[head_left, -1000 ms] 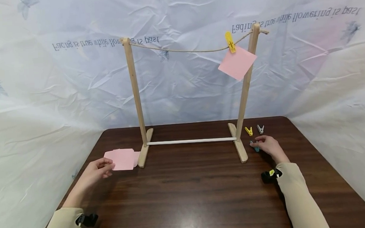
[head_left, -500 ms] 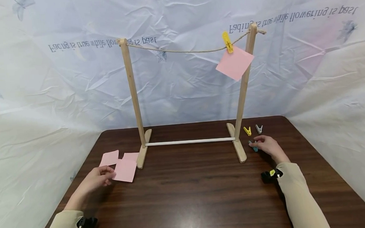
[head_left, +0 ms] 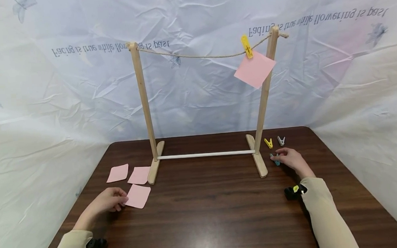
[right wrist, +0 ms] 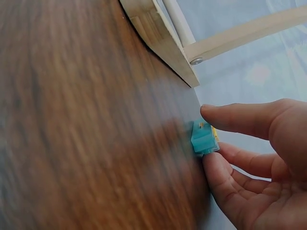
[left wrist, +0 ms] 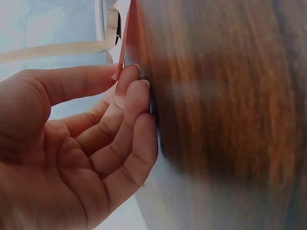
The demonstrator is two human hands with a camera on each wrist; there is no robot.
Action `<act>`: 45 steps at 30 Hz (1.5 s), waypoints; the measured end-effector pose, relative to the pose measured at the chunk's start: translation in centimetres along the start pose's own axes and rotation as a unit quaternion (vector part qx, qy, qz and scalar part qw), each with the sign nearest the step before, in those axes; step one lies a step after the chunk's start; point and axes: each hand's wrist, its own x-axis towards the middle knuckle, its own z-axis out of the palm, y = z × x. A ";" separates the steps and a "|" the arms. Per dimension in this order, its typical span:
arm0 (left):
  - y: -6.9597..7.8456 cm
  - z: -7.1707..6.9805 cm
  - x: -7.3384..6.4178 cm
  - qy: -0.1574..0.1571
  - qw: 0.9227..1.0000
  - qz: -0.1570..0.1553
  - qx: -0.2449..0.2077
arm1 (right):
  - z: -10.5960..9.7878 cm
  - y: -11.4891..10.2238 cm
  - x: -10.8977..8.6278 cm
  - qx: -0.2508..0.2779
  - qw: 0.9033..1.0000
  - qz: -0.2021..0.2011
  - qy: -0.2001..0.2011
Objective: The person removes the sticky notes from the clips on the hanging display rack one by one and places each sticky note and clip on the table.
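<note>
At the table's left, my left hand (head_left: 109,200) pinches a pink paper square (head_left: 138,196) by its left edge, between thumb and fingertips. Seen edge-on, the same paper (left wrist: 125,40) runs up from the thumb tip in the left wrist view. Two more pink squares (head_left: 118,173) (head_left: 139,175) lie just beyond it. Over on the right, my right hand (head_left: 291,159) has thumb and finger on either side of a teal clothespin (right wrist: 204,138) at the tabletop. A yellow clothespin (head_left: 268,143) and a grey clothespin (head_left: 281,140) lie behind that hand.
A wooden frame (head_left: 260,99) stands at the back, its feet joined by a white rod (head_left: 206,154). Along its slack rope (head_left: 195,56), a yellow clothespin (head_left: 247,46) holds a pink square (head_left: 255,69) near the right post. Printed sheeting (head_left: 197,102) surrounds the dark table (head_left: 202,205).
My left hand has drawn one pink square toward me, off the other two, which now show separately. My right hand stays at the teal clothespin. The view has shifted slightly.
</note>
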 end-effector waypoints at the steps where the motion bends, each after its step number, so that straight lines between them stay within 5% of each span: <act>1: 0.0 0.0 0.0 -0.001 1.000 0.000 0.000 | 0.0 0.0 0.0 0.000 1.000 0.001 0.000; 32: 0.3 0.6 0.3 0.024 0.999 -0.009 0.023 | 0.1 0.1 -0.3 0.025 1.000 0.009 0.013; 45: 1.3 0.1 0.6 0.068 0.996 -0.012 0.054 | 0.8 0.0 -0.2 0.040 0.999 0.012 0.018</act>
